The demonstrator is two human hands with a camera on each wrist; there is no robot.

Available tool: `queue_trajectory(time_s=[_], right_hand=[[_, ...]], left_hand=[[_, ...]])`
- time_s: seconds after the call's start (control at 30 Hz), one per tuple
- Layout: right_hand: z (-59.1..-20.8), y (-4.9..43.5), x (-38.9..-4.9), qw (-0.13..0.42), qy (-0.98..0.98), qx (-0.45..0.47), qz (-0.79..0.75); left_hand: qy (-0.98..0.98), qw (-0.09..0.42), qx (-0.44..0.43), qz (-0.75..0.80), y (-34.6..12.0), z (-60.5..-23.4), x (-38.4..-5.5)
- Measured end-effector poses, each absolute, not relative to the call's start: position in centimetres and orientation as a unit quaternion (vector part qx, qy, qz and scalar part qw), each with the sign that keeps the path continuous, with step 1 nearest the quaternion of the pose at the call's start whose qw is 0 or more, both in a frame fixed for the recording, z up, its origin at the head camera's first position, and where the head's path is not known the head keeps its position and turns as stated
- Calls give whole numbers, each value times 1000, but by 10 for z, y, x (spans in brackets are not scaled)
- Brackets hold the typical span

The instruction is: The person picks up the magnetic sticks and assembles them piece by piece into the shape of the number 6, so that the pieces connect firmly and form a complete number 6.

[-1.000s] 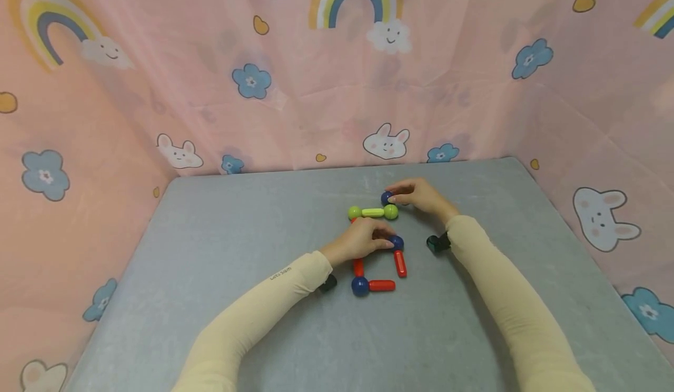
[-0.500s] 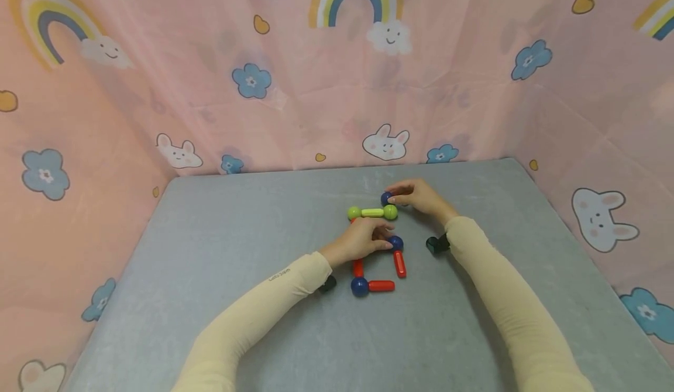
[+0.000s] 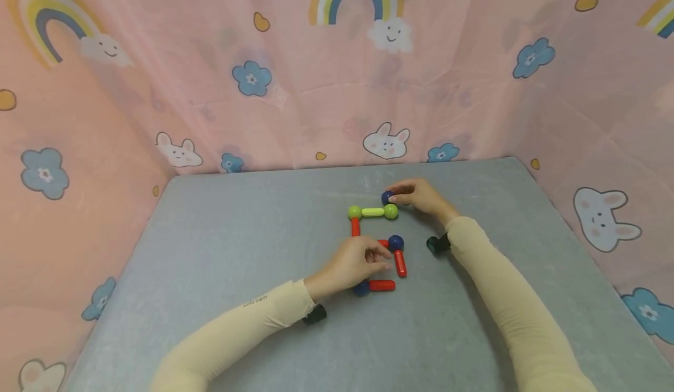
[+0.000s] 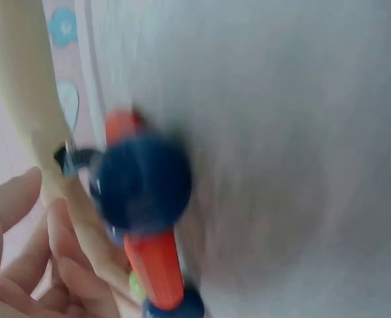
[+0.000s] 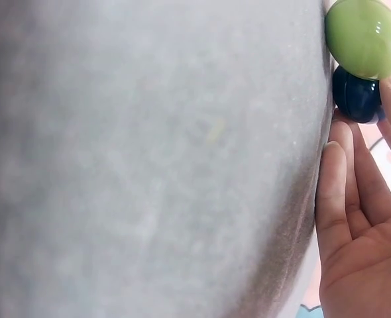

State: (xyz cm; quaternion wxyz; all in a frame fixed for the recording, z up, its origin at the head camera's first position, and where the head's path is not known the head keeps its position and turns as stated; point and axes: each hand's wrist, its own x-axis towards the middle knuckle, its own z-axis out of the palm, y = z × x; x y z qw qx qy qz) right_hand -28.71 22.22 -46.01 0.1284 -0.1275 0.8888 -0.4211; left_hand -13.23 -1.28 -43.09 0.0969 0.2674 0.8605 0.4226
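Observation:
My right hand (image 3: 421, 198) pinches a dark blue ball (image 3: 387, 197) between thumb and fingers, just behind a lime green ball (image 3: 391, 211). A light green rod (image 3: 372, 212) joins that ball to another green ball (image 3: 355, 212). From there a red rod (image 3: 355, 227) runs toward me and passes under my left hand (image 3: 350, 263). The left fingers are loosely bent and hold nothing, above the toy pieces. Beside them, a blue ball (image 3: 395, 243) bears a red rod (image 3: 401, 264) pointing toward me. A nearer blue ball (image 3: 361, 288), partly hidden by the left hand, carries a red rod (image 3: 382, 285) pointing right.
The grey table (image 3: 253, 222) extends around the pieces. A pink patterned curtain (image 3: 295, 117) hangs behind it and at both sides. Dark wrist cameras show beneath both sleeves, one on the left wrist (image 3: 315, 315) and one on the right wrist (image 3: 438, 244).
My left hand has let go of the blue ball on the right and drawn back toward me and slightly left. The right hand stays in place, pinching its blue ball.

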Motion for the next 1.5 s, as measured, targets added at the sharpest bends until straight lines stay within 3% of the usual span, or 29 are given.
queue_trajectory(time_s=[0.13,0.37,0.63,0.83,1.17,1.5], right_hand=[[-460,223,-288,129,887,-130,-423],[-460,222,-286,124,889,-130,-422],[-445,227,-266,71,870,-99,-477],[-428,243,-228,41,882,-93,-460],[-439,255,-139,97,884,-46,-456],[-452,238,-94,136,841,-38,-522]], left_hand=[[871,121,263,396,-15,-433,-116],[892,110,278,339,-15,-445,-109],[905,103,277,307,-14,-449,-111],[909,89,301,273,-13,-450,-112],[910,77,294,283,-16,-452,-114],[909,81,277,300,-16,-454,-113]])
